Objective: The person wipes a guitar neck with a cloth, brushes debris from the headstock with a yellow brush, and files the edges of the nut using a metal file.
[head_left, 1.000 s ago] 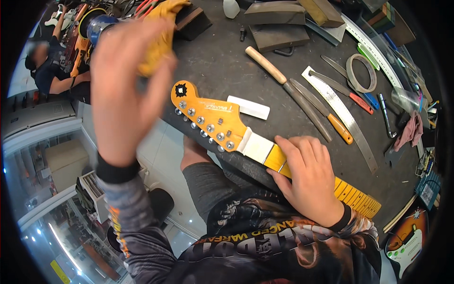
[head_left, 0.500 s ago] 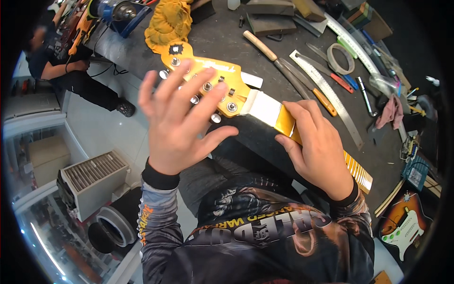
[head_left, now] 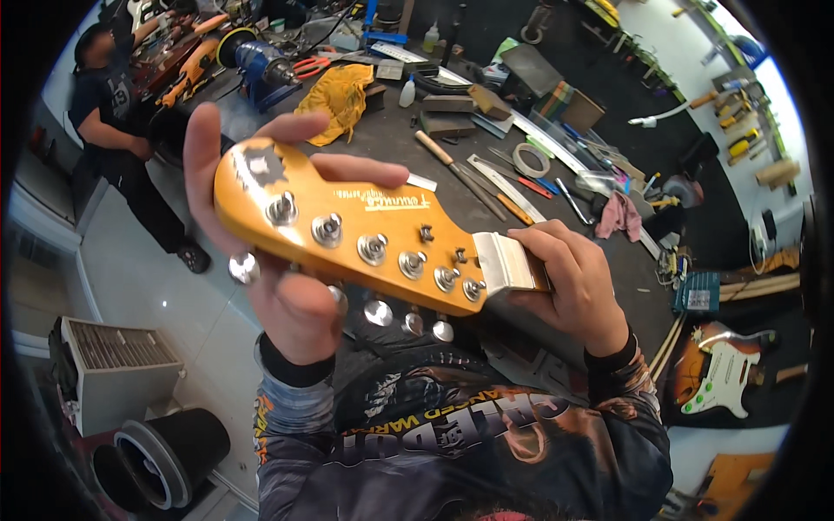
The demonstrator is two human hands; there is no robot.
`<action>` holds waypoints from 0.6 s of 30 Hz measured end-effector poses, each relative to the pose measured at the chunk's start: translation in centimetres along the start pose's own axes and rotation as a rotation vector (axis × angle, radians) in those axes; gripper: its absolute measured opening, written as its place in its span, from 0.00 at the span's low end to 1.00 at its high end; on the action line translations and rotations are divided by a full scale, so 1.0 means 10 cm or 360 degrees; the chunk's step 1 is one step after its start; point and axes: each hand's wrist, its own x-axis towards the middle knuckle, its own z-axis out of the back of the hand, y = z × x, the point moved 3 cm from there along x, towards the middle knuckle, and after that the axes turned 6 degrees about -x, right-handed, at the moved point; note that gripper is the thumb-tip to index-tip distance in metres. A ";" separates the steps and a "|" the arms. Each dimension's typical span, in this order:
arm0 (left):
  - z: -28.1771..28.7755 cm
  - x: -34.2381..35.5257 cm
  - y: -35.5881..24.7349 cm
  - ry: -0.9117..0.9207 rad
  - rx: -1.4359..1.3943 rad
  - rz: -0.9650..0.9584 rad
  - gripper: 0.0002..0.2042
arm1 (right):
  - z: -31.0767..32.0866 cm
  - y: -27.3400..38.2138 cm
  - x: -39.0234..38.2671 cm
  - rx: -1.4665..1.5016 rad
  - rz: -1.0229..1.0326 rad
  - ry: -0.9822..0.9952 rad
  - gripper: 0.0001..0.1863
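A guitar neck with a glossy amber headstock (head_left: 339, 200) is raised before me, its face toward me. Metal tuner posts line the headstock, and silver tuner buttons (head_left: 378, 313) stick out along its lower edge. Silvery tape (head_left: 506, 263) covers the neck just past the headstock. My right hand (head_left: 580, 282) is closed round the neck beside this tape, hiding the part beyond. Behind the headstock's end is my left hand (head_left: 294, 306), fingers stretched and spread past the upper edge, thumb near the tuner buttons. Whether its palm touches the wood is hidden.
On the dark bench lie files (head_left: 459, 169), a tape roll (head_left: 531, 161), a yellow cloth (head_left: 337, 102) and a white bottle (head_left: 407, 91). A sunburst guitar body (head_left: 717, 369) lies at right. Another person (head_left: 113, 130) stands far left, above a black bin (head_left: 187, 443).
The headstock has come up closer and tilted toward me. My left hand has gone from in front of the headstock to behind it. My right hand still grips the neck.
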 end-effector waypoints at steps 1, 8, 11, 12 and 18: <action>-0.02 -0.04 -0.01 0.0111 -0.0062 -0.0152 0.55 | 0.06 0.05 -0.04 -0.0072 0.0090 -0.0018 0.39; -0.18 -0.15 -0.37 0.0675 -0.0591 -0.0157 0.62 | 0.38 0.31 -0.44 -0.0346 0.0215 -0.0261 0.35; -0.26 -0.20 -0.80 0.0803 -0.1034 0.0709 0.53 | 0.53 0.50 -0.59 -0.0392 0.0235 -0.0419 0.33; -0.30 -0.20 -0.89 0.0839 -0.1162 0.1001 0.53 | 0.55 0.51 -0.63 -0.0417 0.0211 -0.0426 0.33; -0.61 -0.28 -0.82 0.1453 -0.1178 0.0309 0.59 | 0.63 0.62 -0.96 -0.0507 0.0224 -0.0593 0.29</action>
